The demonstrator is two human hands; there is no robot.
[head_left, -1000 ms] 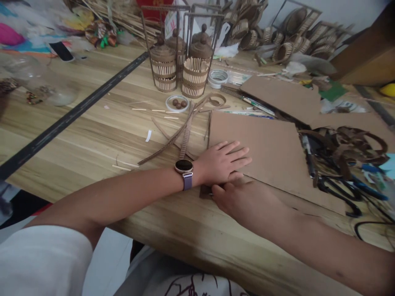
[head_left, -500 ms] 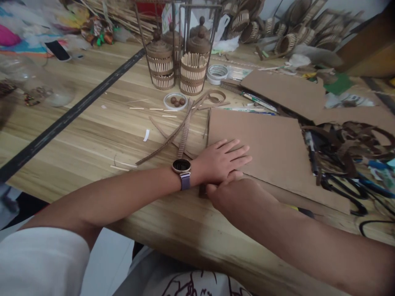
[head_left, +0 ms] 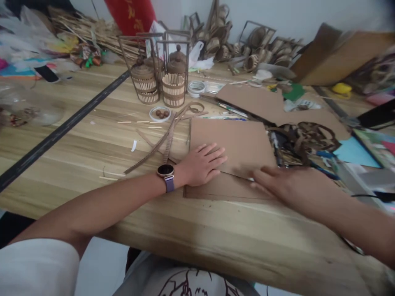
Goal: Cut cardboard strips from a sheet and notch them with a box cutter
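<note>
A brown cardboard sheet (head_left: 228,135) lies on the wooden table, overlapping a lower strip of cardboard (head_left: 222,190) along its near edge. My left hand (head_left: 205,164), with a watch (head_left: 166,170) on the wrist, rests flat on the sheet with its fingers spread. My right hand (head_left: 280,183) is at the right part of the sheet's near edge, fingers bent together and pointing left. Motion blurs it. A small pale glint shows at its fingertips, but what it holds is hidden.
Thin cardboard strips (head_left: 154,153) curl to the left of the sheet. Behind stand stick-built lidded containers in frames (head_left: 145,84), a tape roll (head_left: 196,88) and a dish of brown balls (head_left: 159,114). Coiled brown strips (head_left: 317,135) and tools lie to the right.
My right hand has moved right, from beside my left hand along the sheet's near edge. My left hand stays flat on the sheet. The view has tilted up and turned right.
</note>
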